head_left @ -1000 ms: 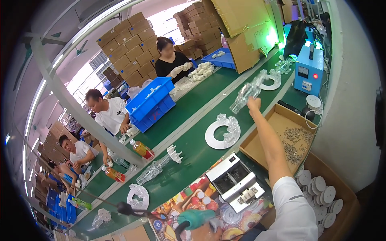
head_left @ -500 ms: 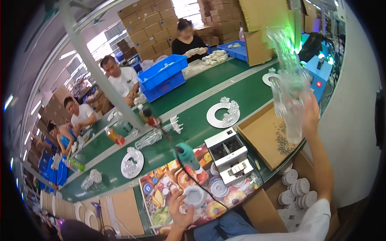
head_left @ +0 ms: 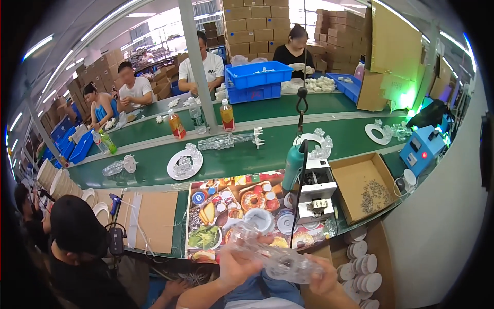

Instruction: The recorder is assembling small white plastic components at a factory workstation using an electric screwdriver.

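A long clear plastic part lies across my two hands, just above my lap and the near edge of the bench. My left hand is closed round its left half. Its right end is gripped by my right hand. Just beyond my left hand, a round white plastic cup-like piece sits on the food-printed mat. To its right rests a flat round white piece. A teal electric screwdriver hangs over the mat, beside a white-and-black screw feeder.
A cardboard tray with small screws stands right of the feeder. Below it, a carton holds white round parts. The green conveyor carries white rings with clear parts. A co-worker is close on the left; others sit across.
My right hand has brought the clear plastic part from the far right down in front of me. My left hand has left the white cup-like piece and taken hold too. The view has turned.
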A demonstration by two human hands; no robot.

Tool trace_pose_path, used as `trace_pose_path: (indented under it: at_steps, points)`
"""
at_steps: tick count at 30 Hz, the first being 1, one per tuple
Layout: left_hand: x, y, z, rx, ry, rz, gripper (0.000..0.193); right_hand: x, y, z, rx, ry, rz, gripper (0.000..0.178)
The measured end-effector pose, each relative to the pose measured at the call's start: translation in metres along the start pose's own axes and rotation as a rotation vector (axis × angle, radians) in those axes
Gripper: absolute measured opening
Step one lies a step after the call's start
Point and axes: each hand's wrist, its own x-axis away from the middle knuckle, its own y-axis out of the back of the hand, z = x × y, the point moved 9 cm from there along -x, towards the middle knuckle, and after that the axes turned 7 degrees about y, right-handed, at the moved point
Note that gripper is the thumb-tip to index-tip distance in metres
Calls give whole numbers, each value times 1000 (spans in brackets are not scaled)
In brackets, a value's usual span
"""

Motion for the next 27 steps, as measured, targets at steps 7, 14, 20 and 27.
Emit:
trace_pose_path:
  at_steps: [7, 14, 20, 27]
  points:
    - [-11, 72, 21, 276, -80, -289, 15, -7, -54, 13, -113, 62, 62, 58]
    - [-15, 140, 3, 291, -231, -420, 19, 24, -106, -31, -247, -396, 499, 62]
    - [-47, 117, -6, 328, -160, 26, 28, 30, -97, -27, -121, -400, 24, 48]
    - [-44, 30, 6, 453, -39, 563, 40, 58, -70, -20, -45, -465, -56, 50]
